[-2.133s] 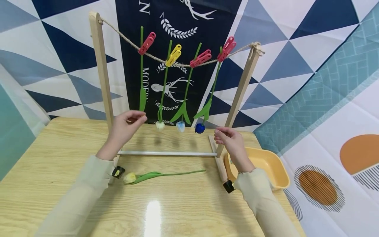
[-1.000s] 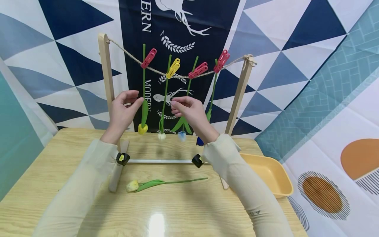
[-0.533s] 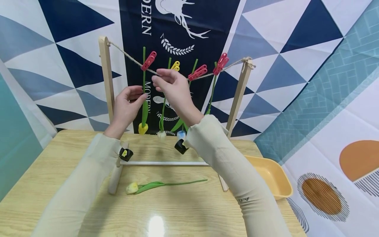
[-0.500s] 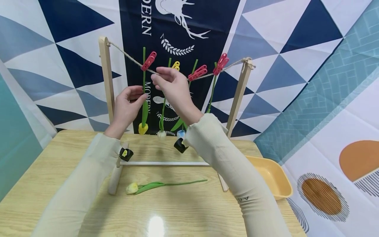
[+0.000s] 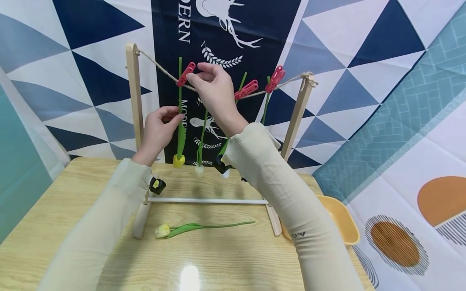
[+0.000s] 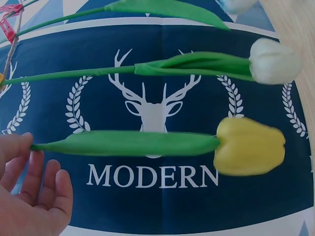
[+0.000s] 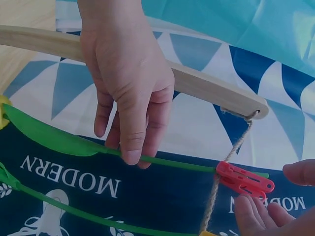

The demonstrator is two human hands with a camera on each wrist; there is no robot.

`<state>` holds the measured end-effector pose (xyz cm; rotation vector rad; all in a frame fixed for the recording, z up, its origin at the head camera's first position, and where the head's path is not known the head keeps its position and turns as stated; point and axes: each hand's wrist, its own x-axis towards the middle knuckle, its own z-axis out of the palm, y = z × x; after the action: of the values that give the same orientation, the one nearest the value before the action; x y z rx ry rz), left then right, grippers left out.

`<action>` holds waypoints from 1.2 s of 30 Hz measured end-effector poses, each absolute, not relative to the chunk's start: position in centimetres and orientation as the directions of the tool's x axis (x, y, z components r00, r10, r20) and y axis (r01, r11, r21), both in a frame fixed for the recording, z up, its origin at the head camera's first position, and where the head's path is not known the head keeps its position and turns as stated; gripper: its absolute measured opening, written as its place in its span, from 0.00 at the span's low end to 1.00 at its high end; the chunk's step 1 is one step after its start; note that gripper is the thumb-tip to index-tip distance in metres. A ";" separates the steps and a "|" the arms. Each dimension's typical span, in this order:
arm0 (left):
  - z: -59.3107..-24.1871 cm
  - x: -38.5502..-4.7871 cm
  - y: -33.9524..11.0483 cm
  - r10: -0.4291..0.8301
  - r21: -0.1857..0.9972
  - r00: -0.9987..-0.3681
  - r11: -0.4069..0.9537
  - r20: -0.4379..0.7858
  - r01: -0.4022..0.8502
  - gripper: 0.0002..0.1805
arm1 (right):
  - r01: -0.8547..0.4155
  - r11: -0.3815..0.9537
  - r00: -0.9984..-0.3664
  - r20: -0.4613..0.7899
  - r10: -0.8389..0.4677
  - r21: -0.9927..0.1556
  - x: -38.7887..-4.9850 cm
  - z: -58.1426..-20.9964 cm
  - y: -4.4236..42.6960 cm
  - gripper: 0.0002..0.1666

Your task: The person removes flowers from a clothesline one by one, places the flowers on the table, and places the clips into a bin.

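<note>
- Two hands work at one hanging flower: the left hand [image 5: 160,131] pinches the stem of the yellow tulip [image 6: 147,142]; the right hand [image 5: 216,91] is unclenched, its thumb and fingers parted about the handles of a red clip [image 7: 243,179], not yet squeezing them.
- The yellow tulip hangs head down, its stem held by the red clip against a rope [image 5: 164,70], nearest the left post [image 5: 134,93].
- Step in hand, as judged: freeing this stem. The handles should be pressed together squarely, the left hand bearing the flower's weight meanwhile.
- A likely fault would be pulling before the clip gapes, which could scrape the stem or drag the slack rope.
- Beside it hangs a white tulip [image 6: 275,61]; its clip is hidden behind the right hand in the head view.
- Surface: a pale wood-grain bench [image 5: 218,262], glossy with reflected light, bearing a pale yellow tulip [image 5: 189,227] laid flat and, at right, a yellow tub [image 5: 344,222].
- Room: a patterned cloth [image 5: 276,24] of triangles and deer motifs backs the bench.
</note>
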<state>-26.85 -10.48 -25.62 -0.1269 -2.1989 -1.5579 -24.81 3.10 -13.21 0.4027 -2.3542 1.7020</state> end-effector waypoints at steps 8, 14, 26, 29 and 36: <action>-25.6 -26.8 -10.6 -0.163 0.875 -0.907 0.374 0.389 0.308 0.16 | -0.321 0.311 -0.947 0.313 -0.074 -0.895 -25.7 -12.7 1.9 0.27; -25.7 -26.7 -10.7 -0.155 0.880 -0.907 0.353 0.392 0.320 0.17 | -0.300 0.291 -0.954 0.291 -0.074 -0.909 -26.4 -12.6 0.9 0.28; -26.0 -26.7 -10.6 -0.135 0.877 -0.896 0.309 0.424 0.369 0.16 | -0.362 0.283 -0.928 0.372 -0.021 -0.888 -27.2 -13.2 0.5 0.22; -26.0 -26.7 -10.7 -0.136 0.875 -0.892 0.304 0.431 0.377 0.16 | -0.374 0.304 -0.921 0.389 -0.011 -0.876 -27.2 -13.4 0.7 0.21; -26.1 -26.6 -11.0 -0.152 0.882 -0.894 0.296 0.422 0.366 0.15 | -0.377 0.277 -0.918 0.395 0.012 -0.884 -27.2 -13.8 0.8 0.17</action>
<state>-26.63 -10.95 -26.09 -0.1913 -2.1423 -1.6302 -27.18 0.77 -13.76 0.3323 -2.2275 1.6811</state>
